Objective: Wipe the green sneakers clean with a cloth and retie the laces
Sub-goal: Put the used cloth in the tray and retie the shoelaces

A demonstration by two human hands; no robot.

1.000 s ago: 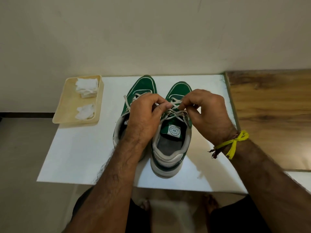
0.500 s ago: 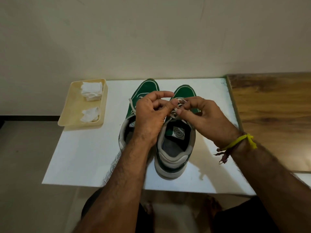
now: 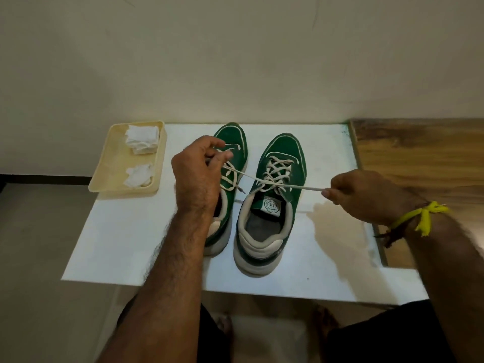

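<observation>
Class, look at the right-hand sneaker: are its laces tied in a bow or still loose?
Loose, no bow yet. The left hand and right hand each pinch a lace end, pulled apart over the right-hand sneaker.

green sneakers [image 3: 272, 195] | side by side, toes away | laces [image 3: 275, 176] pulled taut sideways

A white table [image 3: 327, 258] stands against the wall, its right edge touching a wooden surface [image 3: 419, 158]. Two green sneakers [image 3: 272, 205] sit side by side in the middle of it, toes toward the far wall and heels toward the near edge. At the far left corner rests a cream tray [image 3: 110, 174], hanging partly over the table's left edge. A glossy patch shows right of the shoes.
</observation>
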